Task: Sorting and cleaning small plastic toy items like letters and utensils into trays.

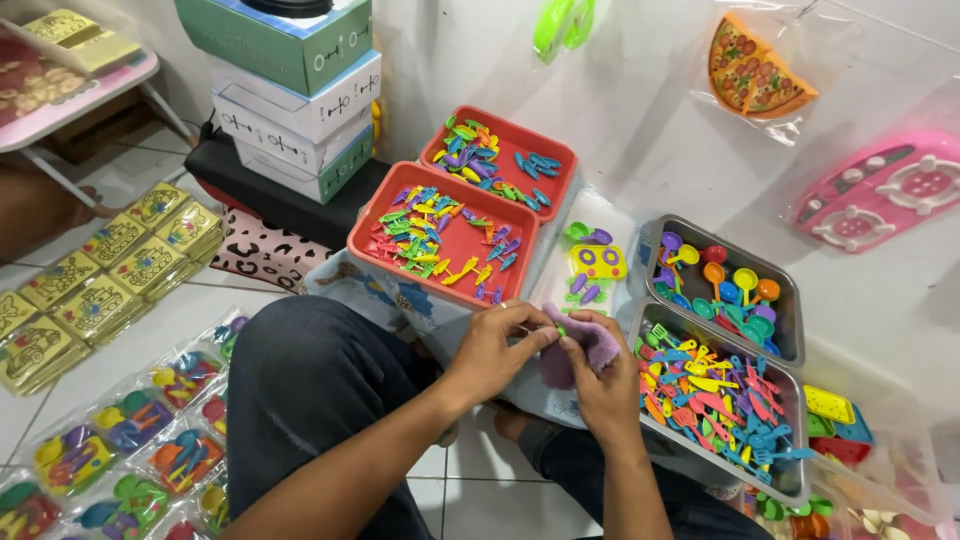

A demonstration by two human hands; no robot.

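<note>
Hands are meeting over my lap: I am seeing the left hand [497, 345] pinching a tiny green piece [561, 329] between thumb and fingertips, pressed against the right hand [600, 375], which is curling shut around a soft purple pouch [585, 350] with a fuzzy, cloth-like surface. The pouch is sitting just in front of the near edge of a red tray [375, 225], between it and my crossed legs in dark jeans [310, 385].

That red tray, smooth plastic with rounded corners, is holding small flat toy tools in yellow, green, blue and pink. A second red tray [560, 165] behind it is carrying similar bits, sorted more by colour. On my right, a grey metal tray [795, 470] is brimming with thin plastic forks and spatulas, and another grey tray [790, 300] beyond it is holding round-headed spoons.

Between the trays, a yellow toy stove [598, 262] is lying on a printed cloth, with a few purple and green pieces around it. On my left, glossy sealed packets [130, 430] of coloured toys are lying on the white tiled floor, near flat yellow packets [120, 265]. Cardboard boxes [300, 90] are stacked behind the trays.
</note>
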